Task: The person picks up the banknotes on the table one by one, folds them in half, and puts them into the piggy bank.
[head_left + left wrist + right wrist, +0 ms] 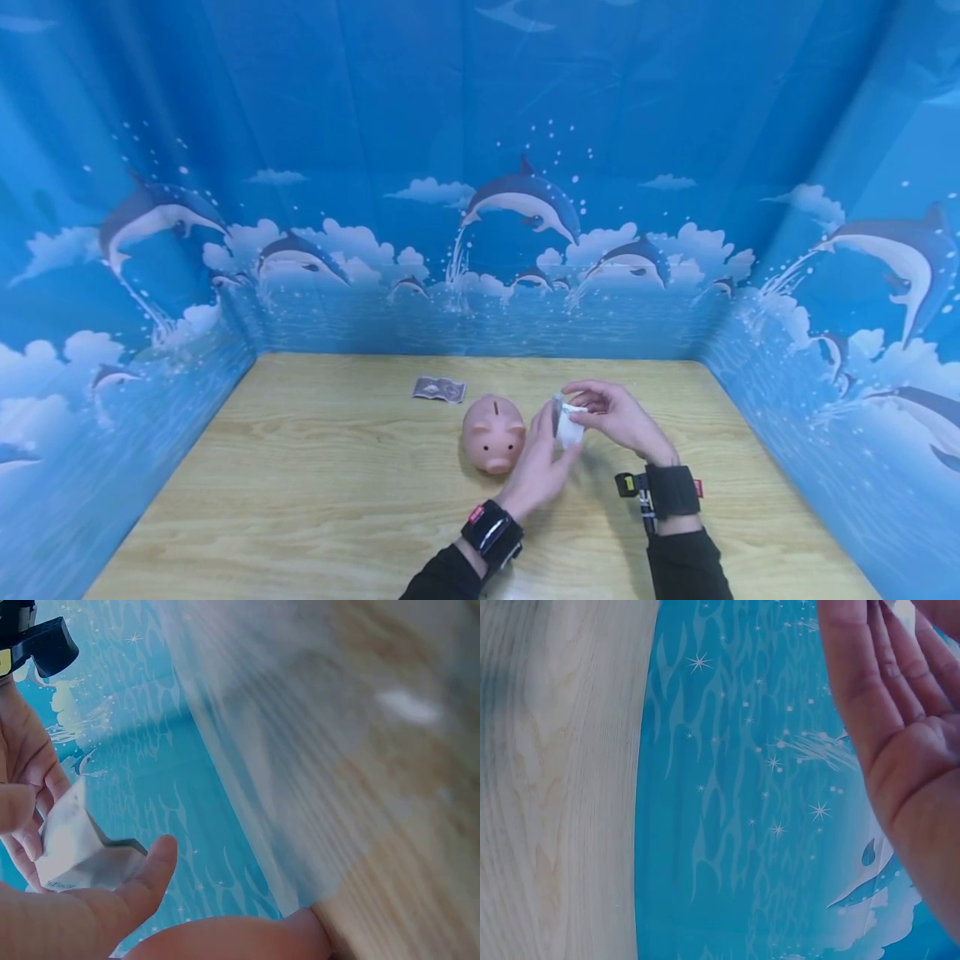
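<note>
Just right of the piggy bank, my left hand holds a small folded piece of white paper with a grey side. From the other side, my right hand pinches the same paper between thumb and fingers. The left wrist view shows the creased folded paper between the two hands. Only a sliver of it shows at the top of the right wrist view, above my palm. A pink piggy bank stands upright, its snout towards me and a coin slot on its back.
A grey-brown printed banknote lies flat on the wooden table, behind and left of the piggy bank. Blue dolphin-print curtains enclose the table at the back and both sides.
</note>
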`<state>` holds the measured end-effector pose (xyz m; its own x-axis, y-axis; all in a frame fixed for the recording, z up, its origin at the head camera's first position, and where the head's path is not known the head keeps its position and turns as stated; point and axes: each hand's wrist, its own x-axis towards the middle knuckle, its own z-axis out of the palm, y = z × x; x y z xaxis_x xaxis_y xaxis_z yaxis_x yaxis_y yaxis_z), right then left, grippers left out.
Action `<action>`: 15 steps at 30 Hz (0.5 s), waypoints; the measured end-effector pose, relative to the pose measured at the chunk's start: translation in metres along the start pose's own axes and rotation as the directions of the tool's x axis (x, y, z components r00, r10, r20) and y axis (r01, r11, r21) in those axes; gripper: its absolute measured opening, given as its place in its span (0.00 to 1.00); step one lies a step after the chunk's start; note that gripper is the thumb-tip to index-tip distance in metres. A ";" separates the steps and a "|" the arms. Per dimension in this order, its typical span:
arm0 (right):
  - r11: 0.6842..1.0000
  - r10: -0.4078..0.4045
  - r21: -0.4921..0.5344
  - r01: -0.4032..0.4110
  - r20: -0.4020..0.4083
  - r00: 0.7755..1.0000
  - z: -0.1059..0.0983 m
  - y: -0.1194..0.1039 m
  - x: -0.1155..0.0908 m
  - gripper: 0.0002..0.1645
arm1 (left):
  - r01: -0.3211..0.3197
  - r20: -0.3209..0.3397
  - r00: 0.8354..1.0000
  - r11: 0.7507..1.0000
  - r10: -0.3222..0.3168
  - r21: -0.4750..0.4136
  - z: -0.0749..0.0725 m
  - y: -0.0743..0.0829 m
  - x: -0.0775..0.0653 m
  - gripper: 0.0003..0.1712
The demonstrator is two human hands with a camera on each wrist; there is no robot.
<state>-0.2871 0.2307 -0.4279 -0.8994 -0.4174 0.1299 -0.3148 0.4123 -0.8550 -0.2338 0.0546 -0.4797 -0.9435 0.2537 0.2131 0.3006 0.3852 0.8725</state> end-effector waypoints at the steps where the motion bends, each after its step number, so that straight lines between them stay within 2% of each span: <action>1: 1.000 0.000 -0.003 0.000 0.005 1.000 0.000 0.000 0.000 0.27 | 0.000 -0.002 1.000 1.000 0.000 0.003 0.000 0.000 0.000 0.44; 7: 0.999 -0.019 -0.039 0.020 0.014 1.000 0.004 -0.003 0.001 0.25 | -0.009 -0.018 1.000 1.000 0.010 0.022 -0.001 -0.001 0.001 0.43; 15: 0.998 -0.003 -0.057 0.001 -0.023 1.000 0.008 -0.004 0.003 0.23 | 0.011 -0.055 0.998 1.000 -0.010 0.008 -0.002 0.002 0.002 0.42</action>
<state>-0.2865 0.2215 -0.4283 -0.9052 -0.3999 0.1437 -0.3328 0.4571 -0.8248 -0.2356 0.0545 -0.4770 -0.9528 0.2009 0.2277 0.2915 0.3953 0.8711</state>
